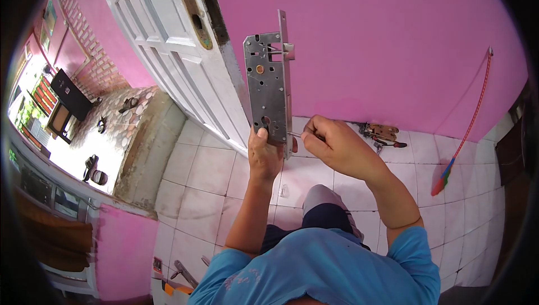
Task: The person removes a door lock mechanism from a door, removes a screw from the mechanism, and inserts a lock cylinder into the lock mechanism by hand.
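A metal mortise lock (pixel 266 89) is held upright in front of me, its long faceplate turned to the right and its latch sticking out near the top. My left hand (pixel 265 156) grips it by the lower end, with the thumb on the flat side of the case. At the lower part of the faceplate, my right hand (pixel 331 143) pinches a thin metal shaft (pixel 295 134) that points at the plate. The fingers cover most of that piece, so I cannot tell its kind.
Left of the lock stands a white panelled door (pixel 185 52) with an old lock plate (pixel 193 10) on it. Tools (pixel 382 134) lie on the tiled floor by the pink wall. A duster (pixel 443 181) hangs at right. Several sandals sit on the pebbled ledge (pixel 135 131).
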Demonstrator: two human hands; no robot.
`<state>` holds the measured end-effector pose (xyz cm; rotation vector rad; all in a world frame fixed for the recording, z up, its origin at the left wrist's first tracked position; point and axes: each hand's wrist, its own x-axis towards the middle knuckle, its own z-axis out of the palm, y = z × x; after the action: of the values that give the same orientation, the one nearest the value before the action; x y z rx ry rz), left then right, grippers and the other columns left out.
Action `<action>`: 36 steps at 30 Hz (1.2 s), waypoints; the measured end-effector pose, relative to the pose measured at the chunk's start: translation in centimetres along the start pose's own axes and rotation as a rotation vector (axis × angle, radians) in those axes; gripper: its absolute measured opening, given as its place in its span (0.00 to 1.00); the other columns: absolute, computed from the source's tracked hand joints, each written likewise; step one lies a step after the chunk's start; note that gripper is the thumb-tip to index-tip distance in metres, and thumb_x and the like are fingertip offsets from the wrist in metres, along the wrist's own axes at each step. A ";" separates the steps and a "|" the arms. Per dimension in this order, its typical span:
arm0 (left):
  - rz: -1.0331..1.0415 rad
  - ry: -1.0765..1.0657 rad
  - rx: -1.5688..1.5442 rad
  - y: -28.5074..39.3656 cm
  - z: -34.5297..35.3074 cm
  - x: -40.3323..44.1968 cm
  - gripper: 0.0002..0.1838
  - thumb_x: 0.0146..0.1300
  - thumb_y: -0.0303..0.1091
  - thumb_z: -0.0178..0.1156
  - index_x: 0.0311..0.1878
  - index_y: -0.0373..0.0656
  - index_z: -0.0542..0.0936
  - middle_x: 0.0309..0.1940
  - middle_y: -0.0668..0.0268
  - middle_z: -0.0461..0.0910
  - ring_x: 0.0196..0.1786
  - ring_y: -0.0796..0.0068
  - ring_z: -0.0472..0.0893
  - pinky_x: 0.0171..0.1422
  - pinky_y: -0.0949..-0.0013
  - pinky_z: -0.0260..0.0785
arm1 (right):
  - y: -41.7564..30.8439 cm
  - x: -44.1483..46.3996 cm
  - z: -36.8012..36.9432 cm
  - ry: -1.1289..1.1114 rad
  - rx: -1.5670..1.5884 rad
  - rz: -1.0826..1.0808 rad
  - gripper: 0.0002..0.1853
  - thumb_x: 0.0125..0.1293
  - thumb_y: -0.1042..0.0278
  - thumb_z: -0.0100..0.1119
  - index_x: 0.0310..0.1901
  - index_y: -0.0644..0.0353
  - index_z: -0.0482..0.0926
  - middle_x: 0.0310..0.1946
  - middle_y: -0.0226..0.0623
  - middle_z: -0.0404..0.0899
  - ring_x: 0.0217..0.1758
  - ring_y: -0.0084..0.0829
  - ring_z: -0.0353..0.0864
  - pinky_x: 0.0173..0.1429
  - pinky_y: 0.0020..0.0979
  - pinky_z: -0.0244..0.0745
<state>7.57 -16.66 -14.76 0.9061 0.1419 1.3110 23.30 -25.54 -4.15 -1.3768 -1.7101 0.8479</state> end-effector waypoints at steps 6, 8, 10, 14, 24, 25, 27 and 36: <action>0.026 0.023 0.056 0.6 1.5 -0.6 0.31 0.66 0.52 0.56 0.62 0.39 0.65 0.47 0.60 0.75 0.43 0.64 0.79 0.42 0.55 0.78 | -0.3 0.1 -0.2 0.018 -0.069 -0.016 0.16 0.70 0.61 0.52 0.38 0.69 0.75 0.24 0.45 0.77 0.26 0.34 0.75 0.35 0.36 0.70; 0.022 -0.033 0.036 0.7 1.3 -0.8 0.33 0.68 0.51 0.56 0.68 0.40 0.64 0.54 0.61 0.76 0.50 0.65 0.80 0.52 0.56 0.79 | 0.3 0.0 0.1 0.055 -0.074 -0.062 0.15 0.69 0.61 0.53 0.38 0.69 0.74 0.23 0.45 0.77 0.25 0.34 0.75 0.34 0.36 0.70; 0.024 -0.019 0.031 0.3 0.7 -0.9 0.32 0.69 0.50 0.56 0.68 0.39 0.63 0.56 0.60 0.75 0.52 0.64 0.80 0.53 0.56 0.78 | 0.4 -0.2 0.4 0.092 -0.079 -0.109 0.14 0.69 0.62 0.53 0.39 0.69 0.73 0.23 0.46 0.76 0.24 0.35 0.75 0.33 0.36 0.69; 0.123 -0.072 0.058 1.0 2.4 -1.1 0.27 0.73 0.43 0.51 0.68 0.38 0.63 0.58 0.57 0.73 0.56 0.62 0.79 0.54 0.54 0.78 | 0.9 -0.7 0.9 0.175 -0.036 -0.105 0.12 0.72 0.64 0.53 0.40 0.67 0.71 0.22 0.41 0.75 0.24 0.29 0.72 0.32 0.33 0.68; 0.208 -0.136 0.383 1.1 1.7 -2.5 0.20 0.78 0.41 0.44 0.62 0.35 0.64 0.56 0.54 0.74 0.54 0.56 0.82 0.55 0.50 0.81 | 5.4 -0.2 3.0 0.293 0.334 -0.139 0.11 0.79 0.62 0.46 0.42 0.62 0.71 0.18 0.24 0.64 0.21 0.16 0.60 0.26 0.23 0.58; 0.210 -0.125 0.538 0.9 1.0 -2.7 0.20 0.78 0.41 0.44 0.61 0.35 0.63 0.55 0.55 0.75 0.53 0.57 0.82 0.56 0.51 0.81 | 5.3 -0.3 3.1 0.290 0.330 -0.139 0.11 0.79 0.62 0.46 0.42 0.62 0.71 0.18 0.24 0.64 0.21 0.16 0.60 0.26 0.23 0.58; 0.213 -0.110 0.690 0.6 0.8 -3.1 0.19 0.78 0.40 0.44 0.61 0.34 0.63 0.54 0.55 0.75 0.53 0.57 0.83 0.56 0.53 0.81 | 5.2 -0.5 3.5 0.221 0.717 -0.021 0.13 0.80 0.59 0.42 0.39 0.57 0.69 0.21 0.22 0.60 0.19 0.13 0.57 0.22 0.21 0.53; 0.415 -0.006 0.925 0.0 3.6 -4.4 0.12 0.70 0.28 0.57 0.52 0.32 0.74 0.38 0.61 0.76 0.36 0.71 0.77 0.41 0.71 0.70 | 5.2 2.6 5.5 0.603 0.834 -0.064 0.15 0.81 0.57 0.38 0.41 0.58 0.68 0.25 0.25 0.61 0.24 0.17 0.58 0.28 0.23 0.58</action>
<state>8.29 -22.27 -14.09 1.7887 0.6149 1.6431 20.60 -22.17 -10.91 -0.8560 -0.7790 0.8501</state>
